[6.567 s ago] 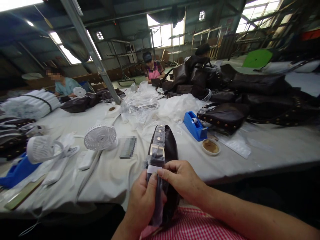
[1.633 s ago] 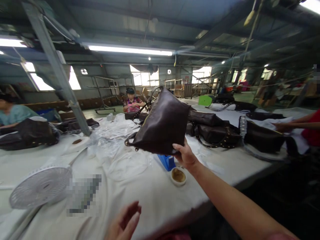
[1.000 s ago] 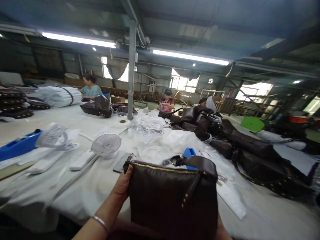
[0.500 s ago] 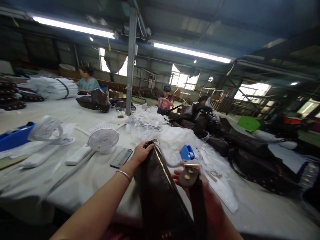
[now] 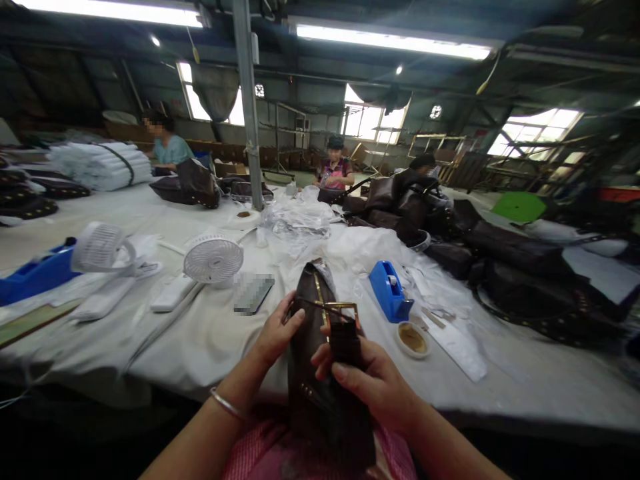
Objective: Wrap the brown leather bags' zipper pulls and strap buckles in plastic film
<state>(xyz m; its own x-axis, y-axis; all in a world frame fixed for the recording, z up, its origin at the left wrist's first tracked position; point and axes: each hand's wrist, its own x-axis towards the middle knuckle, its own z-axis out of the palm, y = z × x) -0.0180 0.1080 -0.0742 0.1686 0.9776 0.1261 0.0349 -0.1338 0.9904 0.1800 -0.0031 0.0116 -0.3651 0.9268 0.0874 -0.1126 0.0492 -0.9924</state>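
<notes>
A dark brown leather bag (image 5: 306, 360) with a gold zip stands lengthwise at the table edge, against my lap. My left hand (image 5: 274, 333) is closed at the bag's left side, thumb up. From near those fingers a thin dark strip runs to a gold-coloured buckle (image 5: 345, 308). Just below the buckle, my right hand (image 5: 375, 380) grips the dark strap (image 5: 345, 343) that carries it, thumb on the near side and fingers curled behind. The strap hangs over the bag's right side and partly covers it.
Right of the bag are a blue tape dispenser (image 5: 387, 290) and a tape roll (image 5: 413, 340). On the left lie a phone (image 5: 254, 293), a white fan (image 5: 214, 259) and a second fan (image 5: 100, 247). Dark bags (image 5: 525, 267) are heaped at right. Co-workers (image 5: 335, 167) sit beyond.
My left hand has come back from the bag's far end to its left side. My right hand has brought the buckle left, over the bag. The view has tilted downward.
</notes>
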